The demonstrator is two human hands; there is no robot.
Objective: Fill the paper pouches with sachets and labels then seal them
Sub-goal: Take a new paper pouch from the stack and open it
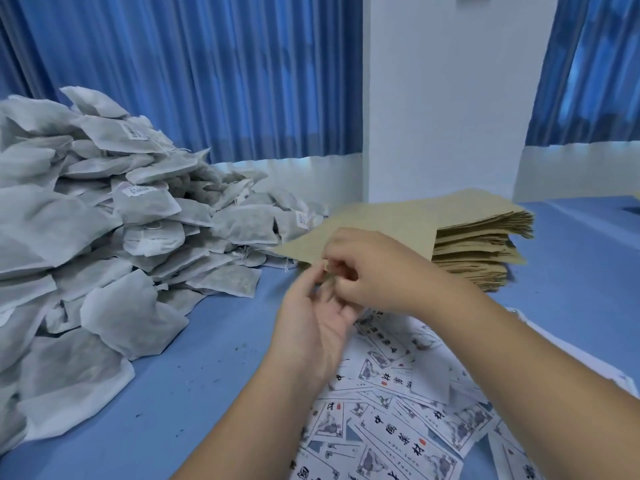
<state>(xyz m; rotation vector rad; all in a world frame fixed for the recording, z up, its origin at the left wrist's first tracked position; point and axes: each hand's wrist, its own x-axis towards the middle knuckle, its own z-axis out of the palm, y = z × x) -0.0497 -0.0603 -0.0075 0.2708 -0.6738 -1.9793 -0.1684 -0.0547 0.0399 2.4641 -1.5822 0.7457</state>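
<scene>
At centre frame the left hand [311,320] and right hand [367,268] each pinched the pouch [374,220] by its near edge, probably to part its mouth. The sachets [104,220] were heaped at left, the labels [398,420] at lower right.

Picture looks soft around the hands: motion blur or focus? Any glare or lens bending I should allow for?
Head view: left hand and right hand smear at the paper pouch edge, while the sachet pile and labels look fairly crisp, so likely motion blur. Head view: soft bluish light through the curtains, no hard glare. Head view: wide-angle bending tilts the curtains and white pillar.
</scene>
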